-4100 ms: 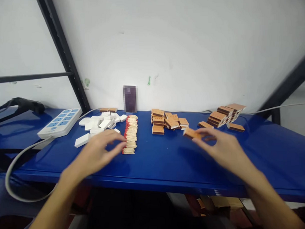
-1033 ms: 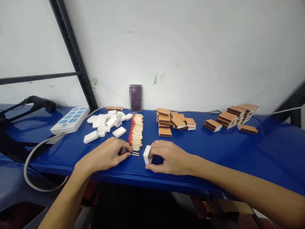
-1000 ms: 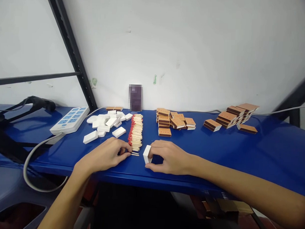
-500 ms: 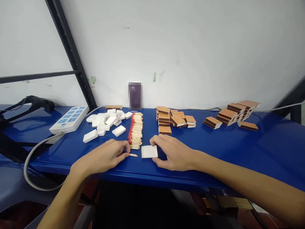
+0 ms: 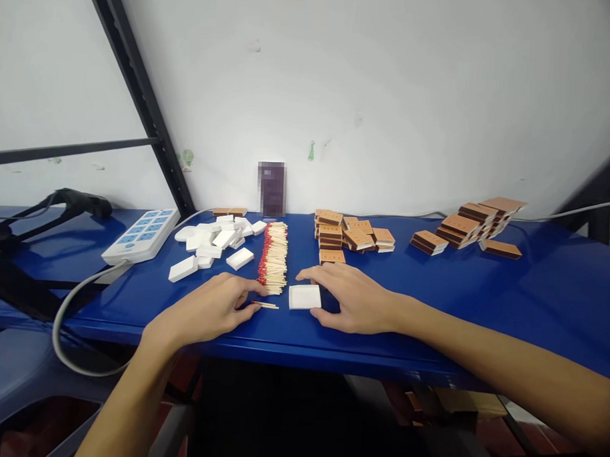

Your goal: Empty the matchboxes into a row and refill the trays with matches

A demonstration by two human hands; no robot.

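A long row of red-tipped matches (image 5: 274,257) lies on the blue table. My left hand (image 5: 217,302) is at its near end, thumb and index finger apart, the index fingertip at the row. By the thumb a few loose matches (image 5: 267,306) rest on the tabletop. To their right a white inner matchbox tray (image 5: 305,297) lies flat, with its hollow side up and nothing in it. Around the tray's right side is my right hand (image 5: 355,298), its thumb and index finger spread, the thumb close to the near right corner.
White trays (image 5: 223,239) are heaped at the left, beside a power strip (image 5: 142,236). Brown matchboxes (image 5: 329,236) are piled behind my right hand, and more matchboxes (image 5: 460,227) are stacked farther right. A blurred dark rectangle (image 5: 272,189) stands against the wall.
My right hand has let go of the tray, which has gone from slightly tilted to flat. My left thumb and index finger have parted from the loose matches.
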